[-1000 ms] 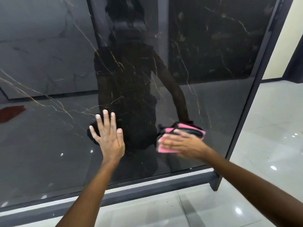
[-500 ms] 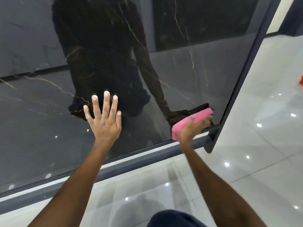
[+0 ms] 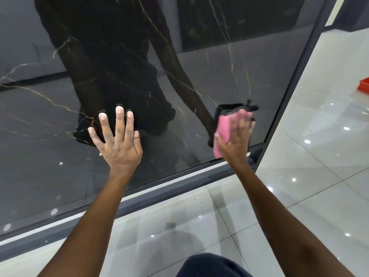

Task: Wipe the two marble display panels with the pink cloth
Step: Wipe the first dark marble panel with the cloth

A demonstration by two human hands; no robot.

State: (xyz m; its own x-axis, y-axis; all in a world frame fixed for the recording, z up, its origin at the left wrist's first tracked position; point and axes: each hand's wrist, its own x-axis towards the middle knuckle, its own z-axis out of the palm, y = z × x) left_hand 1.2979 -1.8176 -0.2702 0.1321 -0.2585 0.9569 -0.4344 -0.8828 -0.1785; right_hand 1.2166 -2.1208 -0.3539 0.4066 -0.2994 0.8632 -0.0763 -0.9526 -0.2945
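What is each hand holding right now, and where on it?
The right hand holds the folded pink cloth flat under palm and fingers against the marble panel. The left hand holds nothing; it rests spread open on the panel.

Marble panel [image 3: 60, 136]: cut off by the top and left edges of the view; full extent not shown.
Pink cloth [image 3: 222, 126]: mostly covered by the right hand [image 3: 234, 140]; only its left strip shows.
Right hand: fingers motion-blurred, so their exact lie is unclear.
Red object [image 3: 363, 86]: cut off by the right edge; too little shows to identify.
Dark clothing [image 3: 211, 265]: cut off by the bottom edge.
Both forearms: run out past the bottom edge.
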